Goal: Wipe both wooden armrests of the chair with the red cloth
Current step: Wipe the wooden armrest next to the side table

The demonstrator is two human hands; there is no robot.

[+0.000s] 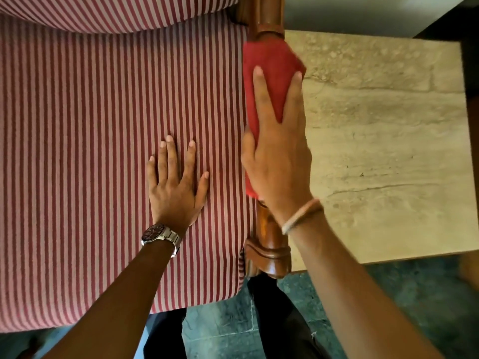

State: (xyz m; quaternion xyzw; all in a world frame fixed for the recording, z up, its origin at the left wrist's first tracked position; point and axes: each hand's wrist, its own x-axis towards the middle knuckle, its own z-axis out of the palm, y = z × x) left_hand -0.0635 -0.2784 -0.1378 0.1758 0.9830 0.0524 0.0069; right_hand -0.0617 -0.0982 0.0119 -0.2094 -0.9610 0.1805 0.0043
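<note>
The chair's right wooden armrest (269, 244) runs from the carved front end near me up to the backrest. A red cloth (272, 63) is wrapped over its middle stretch. My right hand (277, 156) presses flat on the cloth, fingers spread along the armrest and thumb on the seat side. My left hand (173, 182) lies flat and open on the red-and-white striped seat cushion (90, 151), just left of the armrest. The other armrest is out of view.
A beige stone-topped side table (383, 151) stands right against the armrest's outer side. The striped backrest cushion (103, 11) is at the top. Dark green tiled floor (401, 294) and my dark trouser legs (280, 320) lie below.
</note>
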